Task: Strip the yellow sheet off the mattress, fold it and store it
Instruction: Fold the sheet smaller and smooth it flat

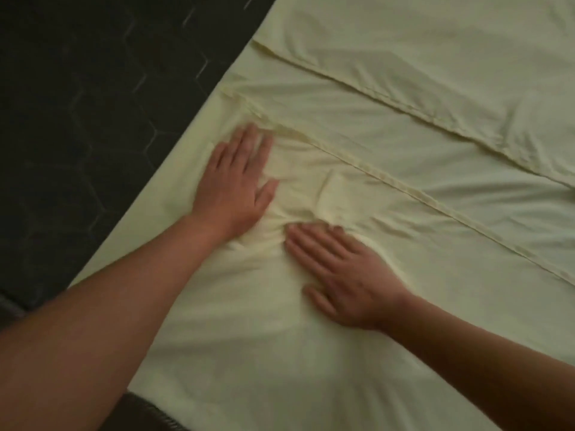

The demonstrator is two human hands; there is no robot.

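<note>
The pale yellow sheet (404, 126) lies spread in overlapping layers across the dark mattress (93, 104), with two hemmed edges running diagonally from upper left to lower right. My left hand (236, 185) presses flat on the sheet near its left edge, fingers straight and pointing up toward the nearer hem. My right hand (342, 278) also lies flat on the cloth just below and to the right, fingers straight and pointing left. Between the two hands the fabric is bunched into small wrinkles. Both forearms reach in from the bottom.
The bare mattress, dark with a faint hexagon quilting, fills the upper left. Its edge with a stitched border (146, 412) shows at the bottom left. The sheet runs out of frame at the top, right and bottom.
</note>
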